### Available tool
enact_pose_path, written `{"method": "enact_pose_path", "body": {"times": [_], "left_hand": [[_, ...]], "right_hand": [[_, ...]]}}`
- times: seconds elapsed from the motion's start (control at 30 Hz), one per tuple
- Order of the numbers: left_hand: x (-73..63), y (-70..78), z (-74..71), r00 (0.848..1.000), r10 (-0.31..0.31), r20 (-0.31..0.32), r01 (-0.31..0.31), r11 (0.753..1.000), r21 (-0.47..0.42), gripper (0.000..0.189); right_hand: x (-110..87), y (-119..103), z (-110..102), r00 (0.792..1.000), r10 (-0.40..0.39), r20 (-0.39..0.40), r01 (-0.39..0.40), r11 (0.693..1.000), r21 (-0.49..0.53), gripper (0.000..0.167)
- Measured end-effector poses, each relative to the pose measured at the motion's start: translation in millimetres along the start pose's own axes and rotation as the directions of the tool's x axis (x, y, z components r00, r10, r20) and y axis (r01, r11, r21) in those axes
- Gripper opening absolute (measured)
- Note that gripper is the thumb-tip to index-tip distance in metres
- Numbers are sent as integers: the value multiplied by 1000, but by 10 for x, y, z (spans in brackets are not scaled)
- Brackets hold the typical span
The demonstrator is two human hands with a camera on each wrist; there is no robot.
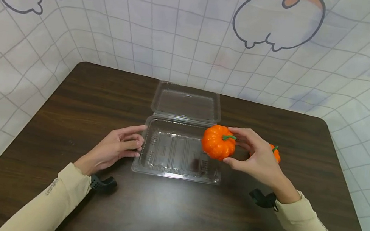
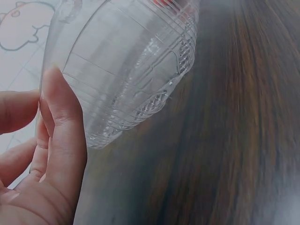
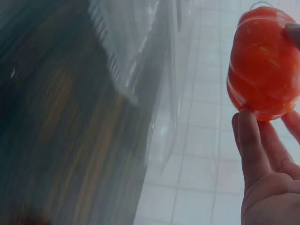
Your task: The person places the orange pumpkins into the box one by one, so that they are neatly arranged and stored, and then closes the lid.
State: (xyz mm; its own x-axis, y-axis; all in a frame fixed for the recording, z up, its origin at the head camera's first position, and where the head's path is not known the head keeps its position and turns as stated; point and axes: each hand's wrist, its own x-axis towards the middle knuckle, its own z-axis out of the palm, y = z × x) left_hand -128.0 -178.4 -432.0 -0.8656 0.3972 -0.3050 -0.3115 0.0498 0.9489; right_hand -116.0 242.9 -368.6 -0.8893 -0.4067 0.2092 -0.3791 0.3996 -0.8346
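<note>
A clear plastic clamshell container lies on the table with its lid folded back toward the wall. My left hand pinches the left rim of its base, thumb on one side and fingers on the other, as the left wrist view shows. Between thumb and fingertips, my right hand holds a small orange toy pumpkin with a green stem. The pumpkin is over the right end of the base, and in the right wrist view its glossy ribbed side shows above the fingers.
Partly hidden behind my right hand, a second orange pumpkin sits on the dark wood table. A white gridded curtain with cartoon animals hangs along the table's back and sides.
</note>
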Motion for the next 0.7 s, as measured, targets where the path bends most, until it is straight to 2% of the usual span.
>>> {"method": "enact_pose_path", "body": {"times": [0.17, 0.37, 0.7], "left_hand": [[88, 27, 110, 1000, 8, 19, -8, 1000, -4, 68], [134, 7, 221, 999, 18, 29, -17, 999, -32, 66], [191, 8, 350, 999, 8, 32, -6, 998, -65, 63]], "right_hand": [[97, -33, 120, 999, 39, 17, -38, 998, -52, 74], [178, -83, 267, 994, 69, 89, -62, 995, -76, 73], [233, -74, 434, 973, 128, 194, -100, 984, -149, 72]]}}
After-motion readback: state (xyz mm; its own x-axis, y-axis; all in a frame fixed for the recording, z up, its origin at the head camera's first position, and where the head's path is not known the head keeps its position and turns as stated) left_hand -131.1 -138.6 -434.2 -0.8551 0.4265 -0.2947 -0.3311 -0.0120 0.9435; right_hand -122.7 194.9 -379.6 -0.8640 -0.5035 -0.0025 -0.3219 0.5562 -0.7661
